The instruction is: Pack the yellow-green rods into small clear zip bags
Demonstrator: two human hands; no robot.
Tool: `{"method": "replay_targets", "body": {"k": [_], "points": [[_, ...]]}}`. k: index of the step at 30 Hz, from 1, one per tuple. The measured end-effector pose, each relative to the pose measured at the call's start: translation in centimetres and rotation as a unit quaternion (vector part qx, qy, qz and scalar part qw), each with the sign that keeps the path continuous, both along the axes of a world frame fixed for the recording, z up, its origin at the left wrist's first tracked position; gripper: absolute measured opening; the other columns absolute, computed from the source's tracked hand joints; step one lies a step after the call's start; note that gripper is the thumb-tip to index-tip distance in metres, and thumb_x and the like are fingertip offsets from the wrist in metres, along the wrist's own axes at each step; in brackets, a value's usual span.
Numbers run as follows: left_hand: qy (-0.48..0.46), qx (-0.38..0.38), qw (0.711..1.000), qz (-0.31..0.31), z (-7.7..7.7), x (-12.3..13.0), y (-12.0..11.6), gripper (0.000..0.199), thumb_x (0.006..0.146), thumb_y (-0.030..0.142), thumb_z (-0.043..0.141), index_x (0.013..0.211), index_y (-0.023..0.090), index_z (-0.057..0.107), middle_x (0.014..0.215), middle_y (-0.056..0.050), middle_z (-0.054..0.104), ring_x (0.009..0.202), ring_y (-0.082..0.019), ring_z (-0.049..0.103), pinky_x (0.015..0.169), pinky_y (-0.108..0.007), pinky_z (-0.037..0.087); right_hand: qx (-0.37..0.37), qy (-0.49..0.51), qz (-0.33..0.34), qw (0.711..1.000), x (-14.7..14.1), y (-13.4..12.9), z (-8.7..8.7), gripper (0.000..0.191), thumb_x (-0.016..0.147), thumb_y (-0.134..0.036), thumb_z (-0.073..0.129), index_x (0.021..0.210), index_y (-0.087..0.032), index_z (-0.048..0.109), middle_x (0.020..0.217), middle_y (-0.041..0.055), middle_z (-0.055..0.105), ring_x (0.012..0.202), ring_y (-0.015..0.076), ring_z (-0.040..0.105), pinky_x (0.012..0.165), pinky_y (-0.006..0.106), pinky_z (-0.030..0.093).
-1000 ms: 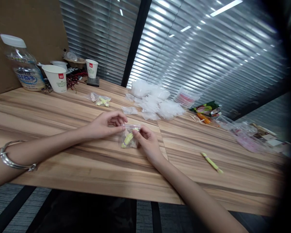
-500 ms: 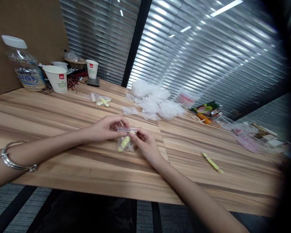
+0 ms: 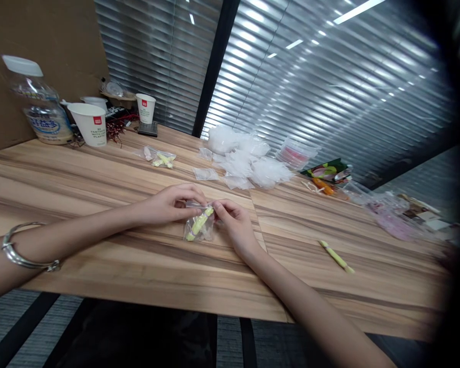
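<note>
A small clear plastic bag (image 3: 200, 226) with a yellow-green piece inside hangs between my two hands, just above the wooden table. My left hand (image 3: 182, 202) pinches its top edge from the left. On the right, the thumb and fingers of my right hand (image 3: 232, 220) close on the bag's upper right corner. Another yellow-green stick (image 3: 336, 256) lies alone on the table to the right. Farther back at the left rests a filled clear bag (image 3: 163, 159) with yellow-green pieces in it.
Clear empty bags (image 3: 249, 163) are heaped at the back. Paper cups (image 3: 90, 125), a bottle (image 3: 46, 112) and a small black scale (image 3: 147, 129) stand back left. Pink and clear packaging (image 3: 394, 220) lies at the far right of the table (image 3: 138, 271).
My right thumb has shifted up to the bag's top corner, showing more of the yellow-green piece. The fingers of my left hand have moved slightly along the bag's top edge.
</note>
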State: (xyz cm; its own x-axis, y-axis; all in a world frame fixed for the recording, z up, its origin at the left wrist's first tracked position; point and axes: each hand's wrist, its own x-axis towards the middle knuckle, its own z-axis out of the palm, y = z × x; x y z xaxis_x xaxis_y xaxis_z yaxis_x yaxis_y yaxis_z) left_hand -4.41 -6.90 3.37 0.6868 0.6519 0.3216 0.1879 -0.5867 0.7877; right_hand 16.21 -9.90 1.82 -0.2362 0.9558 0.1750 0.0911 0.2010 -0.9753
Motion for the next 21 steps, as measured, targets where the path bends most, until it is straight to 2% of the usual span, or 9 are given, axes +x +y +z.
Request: {"method": "replay_targets", "body": {"k": [6,13,21], "points": [[-0.008,-0.039,0.999,-0.019,-0.41,-0.01,0.05,0.032,0.076,0.033,0.065,0.106,0.024,0.065,0.111,-0.006,0.057,0.105,-0.013,0.055,0.085,-0.022,0.051,0.014,-0.014,0.025,0.999,-0.12,-0.23,-0.05,0.029,0.085,-0.041,0.056,0.091,-0.016,0.069,0.092,0.0048,0.066,0.084,0.0136,0.059,0.076,0.024,0.046],[-0.005,-0.060,0.997,-0.050,-0.20,0.06,0.08,0.027,0.079,0.032,0.062,0.105,0.023,0.067,0.115,-0.006,0.056,0.110,-0.013,0.054,0.095,-0.024,0.047,0.036,-0.021,-0.005,0.999,-0.23,-0.36,-0.15,0.026,0.085,-0.039,0.056,0.088,-0.016,0.068,0.090,0.0042,0.067,0.083,0.0131,0.060,0.075,0.024,0.047],[0.023,-0.093,0.992,-0.086,0.39,0.19,-0.14,0.029,0.083,0.032,0.057,0.110,0.024,0.065,0.123,-0.005,0.054,0.116,-0.013,0.051,0.098,-0.021,0.043,0.050,-0.032,-0.011,0.998,-0.24,-0.43,-0.23,0.024,0.084,-0.036,0.057,0.086,-0.016,0.068,0.087,0.0038,0.067,0.081,0.0123,0.060,0.075,0.023,0.046]]}}
